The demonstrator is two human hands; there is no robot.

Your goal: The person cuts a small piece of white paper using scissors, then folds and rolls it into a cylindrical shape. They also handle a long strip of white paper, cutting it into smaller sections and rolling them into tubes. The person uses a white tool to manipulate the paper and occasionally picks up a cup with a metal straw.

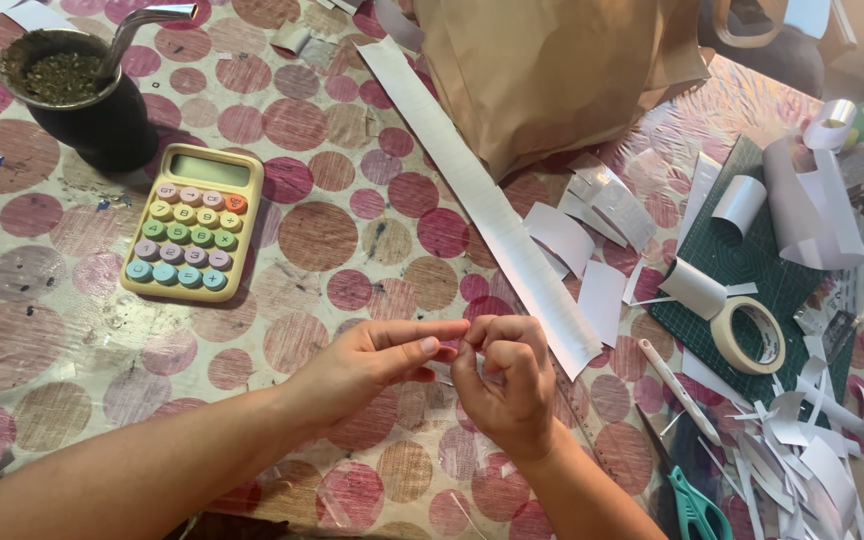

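Bottom centre of the frame: left hand [367,362] and right hand [505,385] meet fingertip to fingertip above the spotted tablecloth [22,330]. Both pinch something tiny between them; it looks like a sliver of tape or paper, too small to tell which. Right fingers curled tight, left thumb and index extended into the pinch.

Around them:
- long white paper strip [492,215] runs diagonally from top centre down to just right of the hands
- masking tape roll [749,335] on the green cutting mat [752,255], right of frame
- white craft knife [679,390] and teal-handled scissors [697,505] at lower right, beside a heap of paper offcuts [812,450]
- pastel calculator [192,222] at left, dark gourd cup [87,95] with metal straw at upper left
- brown paper bag [552,70] at top centre

My read on doing it well: keep the pinch at the very tips and use a nail to lift or separate the edge. Pull slowly so the piece doesn't fold onto itself. Hold the work low over the cloth, so a dropped bit lands nearby.
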